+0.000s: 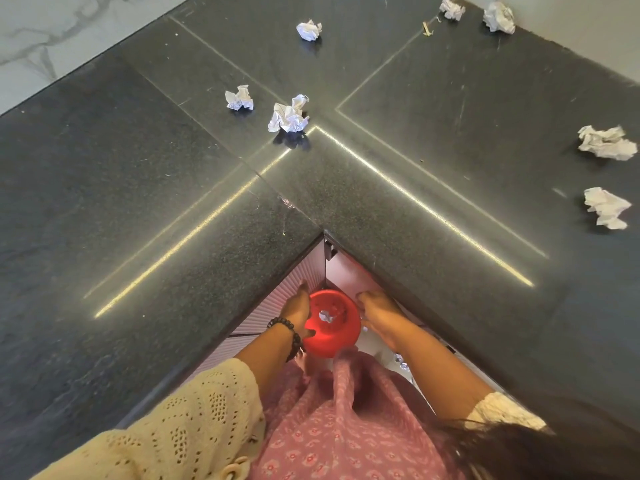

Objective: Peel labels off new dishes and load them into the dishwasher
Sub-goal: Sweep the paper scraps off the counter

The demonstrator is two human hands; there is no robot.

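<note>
Both hands low in the near corner — left hand (298, 311) gripping the red bin (334, 323) rim, right hand (377, 315) open beside it. Steady it with both, since 7 paper wads (289, 114) wait up on the counter (138, 202).

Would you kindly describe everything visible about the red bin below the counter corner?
The red bin looks like glossy plastic, round and open-topped, seen from above, upright below the counter's inner corner. Crumpled white paper scraps lie inside. The left hand rests on its left rim; the right hand is beside its right rim, contact unclear.
</note>
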